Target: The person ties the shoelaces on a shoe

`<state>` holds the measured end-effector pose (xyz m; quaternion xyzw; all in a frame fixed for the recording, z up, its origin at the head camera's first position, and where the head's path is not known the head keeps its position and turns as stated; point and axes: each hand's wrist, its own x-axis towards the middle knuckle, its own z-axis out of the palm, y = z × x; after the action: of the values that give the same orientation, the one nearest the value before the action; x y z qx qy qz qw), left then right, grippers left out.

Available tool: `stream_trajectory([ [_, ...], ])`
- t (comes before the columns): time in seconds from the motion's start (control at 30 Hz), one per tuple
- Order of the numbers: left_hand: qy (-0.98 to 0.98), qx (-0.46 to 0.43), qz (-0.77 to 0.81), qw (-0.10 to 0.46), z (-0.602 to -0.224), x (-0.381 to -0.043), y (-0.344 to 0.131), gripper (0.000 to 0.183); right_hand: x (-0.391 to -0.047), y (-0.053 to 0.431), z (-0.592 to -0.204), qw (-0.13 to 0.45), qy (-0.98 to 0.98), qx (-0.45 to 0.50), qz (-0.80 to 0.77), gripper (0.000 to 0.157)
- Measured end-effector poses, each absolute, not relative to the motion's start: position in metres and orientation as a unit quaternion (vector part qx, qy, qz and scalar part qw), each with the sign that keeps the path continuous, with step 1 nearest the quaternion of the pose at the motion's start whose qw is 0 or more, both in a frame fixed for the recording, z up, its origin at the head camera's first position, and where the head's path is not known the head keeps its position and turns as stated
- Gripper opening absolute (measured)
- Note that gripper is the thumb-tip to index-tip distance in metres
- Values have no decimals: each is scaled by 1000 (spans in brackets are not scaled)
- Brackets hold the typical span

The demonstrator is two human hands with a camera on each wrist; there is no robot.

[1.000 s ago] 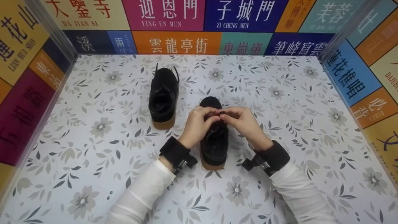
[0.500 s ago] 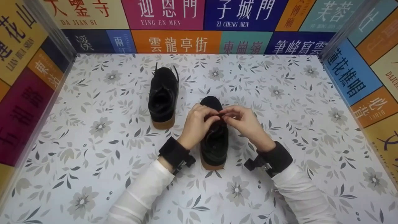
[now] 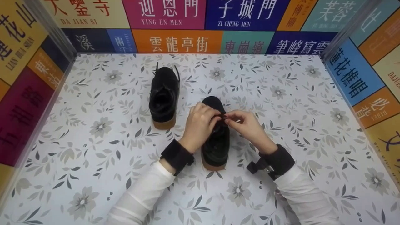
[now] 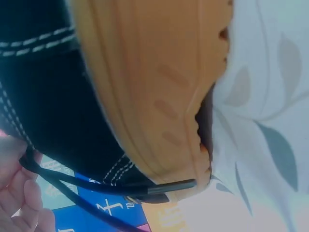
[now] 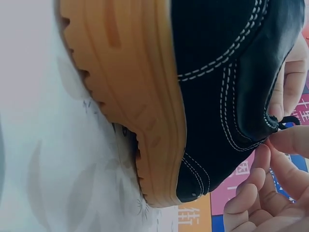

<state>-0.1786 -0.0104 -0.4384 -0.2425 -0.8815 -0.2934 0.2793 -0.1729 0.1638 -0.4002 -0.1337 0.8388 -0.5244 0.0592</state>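
Note:
A black shoe [image 3: 213,101] with a tan sole stands toe-away in the middle of the floral surface, between both hands. My left hand [image 3: 198,125] pinches the black shoelace [image 4: 82,181] over the front of the shoe; in the left wrist view a lace end with its hard tip dangles along the shoe's side. From the other side my right hand [image 3: 247,125] pinches at the lace with thumb and forefinger, right at the lowest end of the shoe's opening. Its other fingers are loosely bent in the right wrist view. The fingertips of both hands nearly meet and partly hide the lacing.
The matching black shoe [image 3: 163,115] stands to the left and farther back, its two lace ends sticking up at the toe. Colourful panels [image 3: 178,40] with large characters wall in the white floral surface [image 3: 84,156] at the back and both sides.
My right hand has shifted slightly toward me, still close to the left fingertips. The left wrist has turned a little over the shoe. Both shoes stay in place.

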Motion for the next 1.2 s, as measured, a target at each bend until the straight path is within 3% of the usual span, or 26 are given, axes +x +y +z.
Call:
stream_trajectory([
  [0.27, -863, -254, -269, 344, -443, -178, -7, 10, -174, 163, -404, 54, 836, -139, -529, 21],
  [0.73, -843, -264, -299, 361, -452, -184, -6, 10, -186, 173, -414, 131, 813, -145, -548, 27],
  [1.0, -840, -268, -294, 368, -452, -184, -5, 14, -188, 170, -420, 66, 794, -178, -577, 16],
  [1.2, -843, -250, -335, 340, -453, -184, -6, 9, -186, 162, -416, 37, 830, -189, -523, 15],
])
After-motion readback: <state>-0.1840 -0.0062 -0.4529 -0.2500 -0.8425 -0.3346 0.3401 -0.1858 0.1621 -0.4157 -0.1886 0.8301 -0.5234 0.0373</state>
